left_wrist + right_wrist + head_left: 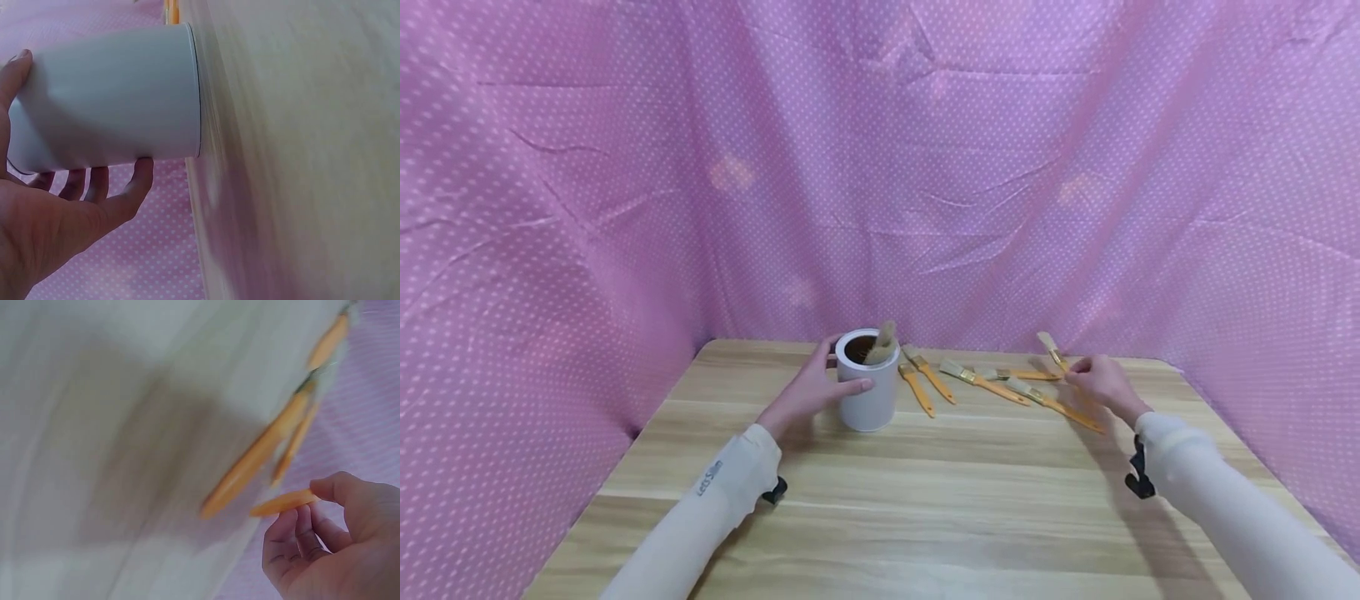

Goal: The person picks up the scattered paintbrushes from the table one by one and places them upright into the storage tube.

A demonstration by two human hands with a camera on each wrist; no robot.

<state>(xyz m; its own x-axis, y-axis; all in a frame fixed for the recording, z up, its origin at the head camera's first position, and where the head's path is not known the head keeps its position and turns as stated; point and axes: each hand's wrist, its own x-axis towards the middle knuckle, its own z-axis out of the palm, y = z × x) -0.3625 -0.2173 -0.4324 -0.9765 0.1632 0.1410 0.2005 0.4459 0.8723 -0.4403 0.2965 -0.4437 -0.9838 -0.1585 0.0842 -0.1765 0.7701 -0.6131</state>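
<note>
My left hand (808,388) grips a white cylindrical can (868,404) by its side, thumb at the front and fingers behind. The can stands upright on the table, and its inside looks dark brown. Pale bristles of paintbrushes (886,337) stick up out of its mouth; their handles are hidden inside. Over at the right, my right hand (1105,383) pinches a paintbrush by its orange handle (284,503) between thumb and fingers. That brush's pale bristles (1047,340) point up and away, toward the back of the table.
Several paintbrushes with orange handles (1000,392) lie between the can and my right hand, some close together or overlapping. The wood-grain table (880,517) ends at the back against a pink dotted curtain (880,167), which also hangs along both sides.
</note>
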